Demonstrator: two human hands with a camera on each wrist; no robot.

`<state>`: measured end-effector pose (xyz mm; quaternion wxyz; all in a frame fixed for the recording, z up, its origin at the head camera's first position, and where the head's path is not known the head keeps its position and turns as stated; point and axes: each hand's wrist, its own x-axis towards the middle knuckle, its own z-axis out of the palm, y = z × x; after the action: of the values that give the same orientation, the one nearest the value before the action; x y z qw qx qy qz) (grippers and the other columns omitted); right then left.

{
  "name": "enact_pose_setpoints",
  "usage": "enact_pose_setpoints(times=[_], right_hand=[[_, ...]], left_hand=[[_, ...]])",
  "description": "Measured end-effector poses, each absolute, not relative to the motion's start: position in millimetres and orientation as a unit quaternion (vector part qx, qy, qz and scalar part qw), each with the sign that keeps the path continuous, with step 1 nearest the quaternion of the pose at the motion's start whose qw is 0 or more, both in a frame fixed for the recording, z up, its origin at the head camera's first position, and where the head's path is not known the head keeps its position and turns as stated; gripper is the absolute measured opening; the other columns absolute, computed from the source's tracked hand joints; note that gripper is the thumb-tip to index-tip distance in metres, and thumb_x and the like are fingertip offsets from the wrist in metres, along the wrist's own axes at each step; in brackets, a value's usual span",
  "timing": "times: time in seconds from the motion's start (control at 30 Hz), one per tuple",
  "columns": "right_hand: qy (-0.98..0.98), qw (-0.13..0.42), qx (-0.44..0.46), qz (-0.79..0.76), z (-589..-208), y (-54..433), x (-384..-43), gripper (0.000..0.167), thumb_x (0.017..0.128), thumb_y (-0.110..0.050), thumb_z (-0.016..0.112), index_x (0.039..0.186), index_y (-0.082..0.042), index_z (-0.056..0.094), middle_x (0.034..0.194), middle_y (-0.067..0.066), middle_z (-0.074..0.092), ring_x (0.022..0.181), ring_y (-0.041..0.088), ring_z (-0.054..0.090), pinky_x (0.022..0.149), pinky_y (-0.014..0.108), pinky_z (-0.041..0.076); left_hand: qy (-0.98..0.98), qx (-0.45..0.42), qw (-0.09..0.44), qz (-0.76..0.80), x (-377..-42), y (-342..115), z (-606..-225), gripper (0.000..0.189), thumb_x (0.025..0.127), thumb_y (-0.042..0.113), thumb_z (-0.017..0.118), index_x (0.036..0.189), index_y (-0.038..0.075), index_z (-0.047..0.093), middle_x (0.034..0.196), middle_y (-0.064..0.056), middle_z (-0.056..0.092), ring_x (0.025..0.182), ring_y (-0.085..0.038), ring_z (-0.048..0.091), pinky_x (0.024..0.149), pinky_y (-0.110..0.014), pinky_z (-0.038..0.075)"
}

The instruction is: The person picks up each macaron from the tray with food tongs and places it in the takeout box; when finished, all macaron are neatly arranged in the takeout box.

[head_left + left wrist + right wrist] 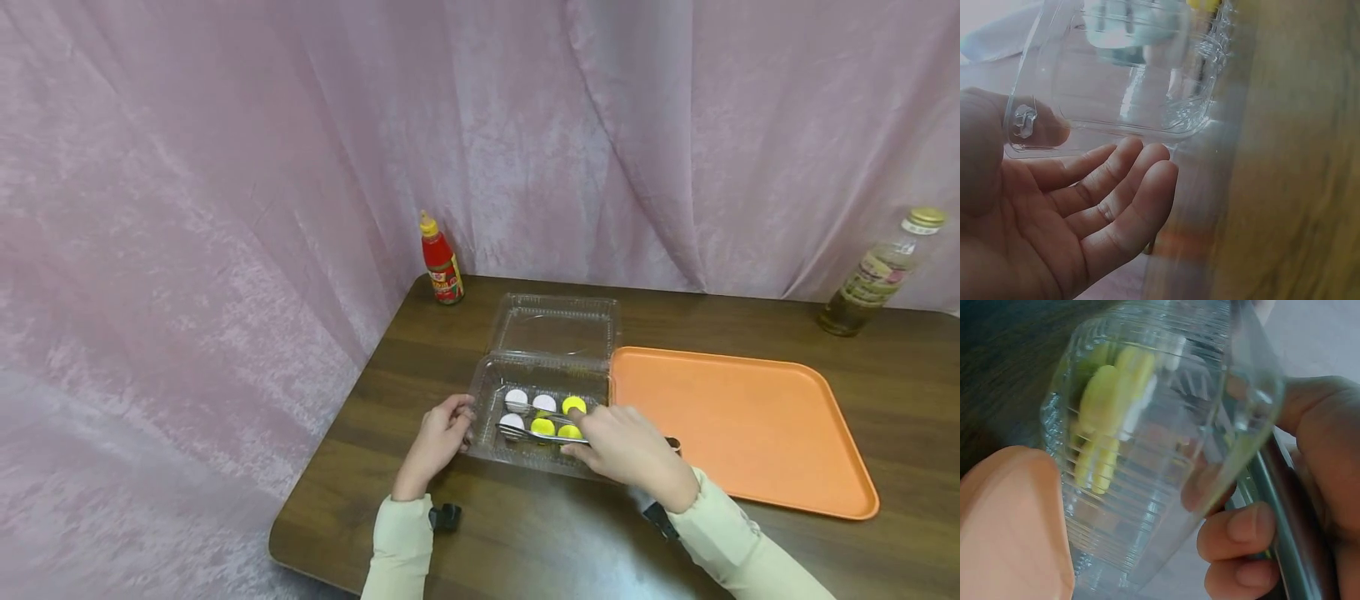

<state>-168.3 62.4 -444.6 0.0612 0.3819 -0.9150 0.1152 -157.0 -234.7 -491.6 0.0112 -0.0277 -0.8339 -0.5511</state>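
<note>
Brown table (pixel 348 487): our left hand (pixel 440 435) pinches the box (pixel 555 378); our right hand (pixel 630 446) grips tongs (pixel 534 434) over its discs (pixel 543 426). We find bottle labels (pixel 874 279) beyond it illegible.

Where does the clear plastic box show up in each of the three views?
Head: clear plastic box at lower middle, left of the orange tray.
Left wrist: upper left to centre, cut off by the top edge.
Right wrist: middle, reaching the top edge.
Shared landmark: the brown table.

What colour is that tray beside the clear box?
The tray is plain orange, seen best in the head view.
</note>
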Motion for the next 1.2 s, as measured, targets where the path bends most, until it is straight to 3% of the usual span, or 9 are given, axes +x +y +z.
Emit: enact_pose_setpoints(times=[0.33, 0.77, 0.9, 1.03, 1.2], right_hand=[[-0.918, 0.056, 0.378, 0.106, -450, 59, -170, 0.037, 0.086, -0.039, 0.080, 0.099, -0.006, 0.069, 0.057, -0.008, 0.041, 0.045, 0.007, 0.034, 0.038, 0.024, 0.030], [-0.908, 0.075, 0.389, 0.133, -445, 63, -171, 0.037, 0.088, -0.038, 0.078, 0.100, -0.005, 0.066, 0.054, -0.010, 0.036, 0.046, 0.004, 0.030, 0.038, 0.023, 0.026], [-0.912, 0.065, 0.378, 0.145, -439, 67, -171, 0.039, 0.089, -0.039, 0.077, 0.104, -0.004, 0.067, 0.053, -0.011, 0.037, 0.046, 0.004, 0.033, 0.039, 0.023, 0.028], [-0.921, 0.047, 0.356, 0.153, -431, 70, -171, 0.050, 0.091, -0.041, 0.075, 0.116, 0.001, 0.067, 0.056, -0.011, 0.044, 0.048, 0.005, 0.039, 0.043, 0.025, 0.036], [-0.928, 0.060, 0.330, 0.162, -424, 77, -172, 0.045, 0.090, -0.041, 0.075, 0.109, -0.002, 0.064, 0.058, -0.010, 0.044, 0.049, 0.007, 0.041, 0.043, 0.028, 0.036]], left_hand=[[-0.838, -0.038, 0.009, -0.545, -159, -235, -494, 0.028, 0.100, 0.001, 0.053, 0.125, -0.010, 0.059, 0.098, -0.021, 0.066, 0.068, -0.017, 0.060, 0.055, -0.030, 0.058], [-0.845, -0.029, 0.018, -0.534, -154, -233, -490, 0.026, 0.100, -0.004, 0.051, 0.124, -0.012, 0.059, 0.095, -0.022, 0.065, 0.065, -0.021, 0.058, 0.052, -0.027, 0.055], [-0.846, -0.032, 0.017, -0.532, -147, -227, -471, 0.026, 0.098, -0.008, 0.050, 0.122, -0.016, 0.058, 0.096, -0.028, 0.064, 0.066, -0.026, 0.059, 0.053, -0.031, 0.057], [-0.842, -0.042, 0.022, -0.537, -142, -223, -462, 0.027, 0.097, -0.009, 0.048, 0.121, -0.019, 0.056, 0.097, -0.029, 0.063, 0.067, -0.030, 0.060, 0.053, -0.039, 0.058], [-0.841, -0.037, 0.021, -0.539, -153, -232, -488, 0.027, 0.097, -0.006, 0.050, 0.122, -0.012, 0.059, 0.098, -0.023, 0.066, 0.067, -0.024, 0.061, 0.052, -0.034, 0.058]])
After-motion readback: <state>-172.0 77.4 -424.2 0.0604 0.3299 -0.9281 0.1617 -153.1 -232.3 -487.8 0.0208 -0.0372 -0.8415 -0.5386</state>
